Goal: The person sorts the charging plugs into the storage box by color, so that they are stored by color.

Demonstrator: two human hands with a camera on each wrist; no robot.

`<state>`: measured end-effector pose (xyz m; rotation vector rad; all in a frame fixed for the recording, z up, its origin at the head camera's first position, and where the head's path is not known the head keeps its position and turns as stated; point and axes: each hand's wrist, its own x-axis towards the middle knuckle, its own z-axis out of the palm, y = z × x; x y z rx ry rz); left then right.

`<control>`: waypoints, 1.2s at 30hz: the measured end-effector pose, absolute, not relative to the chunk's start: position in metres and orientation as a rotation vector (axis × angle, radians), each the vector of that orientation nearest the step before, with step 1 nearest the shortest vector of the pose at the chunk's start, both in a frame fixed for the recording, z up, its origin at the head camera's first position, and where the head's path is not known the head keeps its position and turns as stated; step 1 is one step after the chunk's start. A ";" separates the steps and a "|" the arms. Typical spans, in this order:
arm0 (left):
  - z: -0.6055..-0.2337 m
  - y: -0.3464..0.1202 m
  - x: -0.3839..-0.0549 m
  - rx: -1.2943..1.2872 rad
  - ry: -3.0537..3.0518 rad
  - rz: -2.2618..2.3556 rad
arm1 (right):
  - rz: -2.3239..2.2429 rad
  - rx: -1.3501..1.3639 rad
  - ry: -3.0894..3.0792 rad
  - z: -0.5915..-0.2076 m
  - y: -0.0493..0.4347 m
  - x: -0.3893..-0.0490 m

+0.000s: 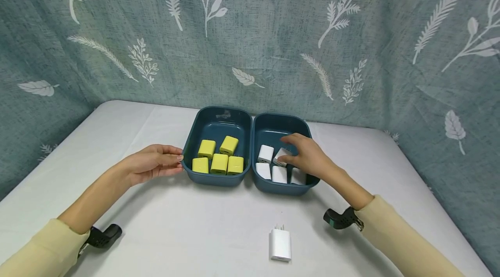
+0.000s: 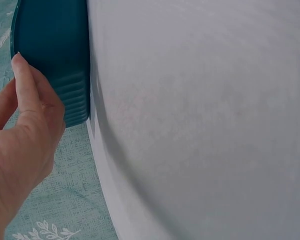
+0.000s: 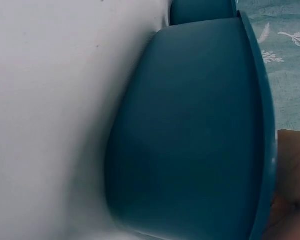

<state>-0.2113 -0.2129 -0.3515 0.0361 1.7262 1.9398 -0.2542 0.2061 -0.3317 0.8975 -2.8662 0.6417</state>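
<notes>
Teal leaf-print fabric [image 1: 273, 42] hangs behind a white cloth-covered table [image 1: 175, 233], where two dark teal plastic tubs sit side by side, touching. Inside the right-hand teal tub [image 1: 273, 123], a small white cube-shaped charger [image 1: 280, 156] lies tilted at the centre, the right hand [image 1: 308, 155] curled over it with fingertips pinching it; four more white cube chargers [image 1: 265, 154] lie around it, from 9 to 5 o'clock. At 9 o'clock of that tub, the left-hand teal tub [image 1: 218, 120] holds five yellow cube chargers [image 1: 218, 163]. The left hand [image 1: 152, 164], fingers relaxed and nearly straight, touches this tub's outer wall at its 9 o'clock side, grasping nothing. At 6 o'clock of the tubs, well apart, a white flat wall charger with prongs [image 1: 280, 244] lies on the table.
</notes>
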 end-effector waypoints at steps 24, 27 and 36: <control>-0.351 -0.214 -0.212 0.037 1.733 1.930 | 0.754 0.919 -2.735 -0.315 0.210 -0.209; -0.351 -0.214 -0.212 0.035 1.733 1.930 | 0.760 0.922 -2.732 -0.311 0.210 -0.199; -0.351 -0.213 -0.213 0.043 1.748 1.919 | 0.752 0.979 -2.704 -0.306 0.210 -0.176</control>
